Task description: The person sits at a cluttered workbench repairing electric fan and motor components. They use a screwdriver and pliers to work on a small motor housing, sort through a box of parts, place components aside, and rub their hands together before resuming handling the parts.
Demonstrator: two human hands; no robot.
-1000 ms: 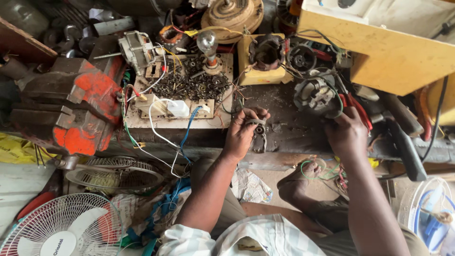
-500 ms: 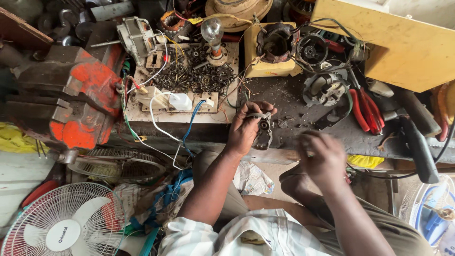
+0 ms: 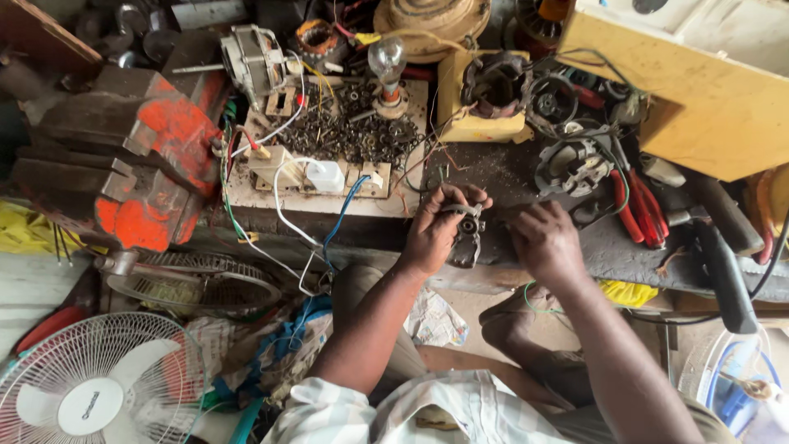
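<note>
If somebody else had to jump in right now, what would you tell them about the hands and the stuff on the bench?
Left hand: grips a small grey motor part at the front edge of the workbench.
Right hand: has come back from the right side of the bench and rests beside the part; whether it touches is unclear.
Nearby: red-handled pliers to the right, a pile of small metal bits and a light bulb behind.
Done: part picked up.
Left: work on it looks unfinished.

A small dark label sits on the round white hub of the fan [image 3: 90, 403], well down and left of the left hand's grip [image 3: 436, 234]; nothing else is labelled.
</note>
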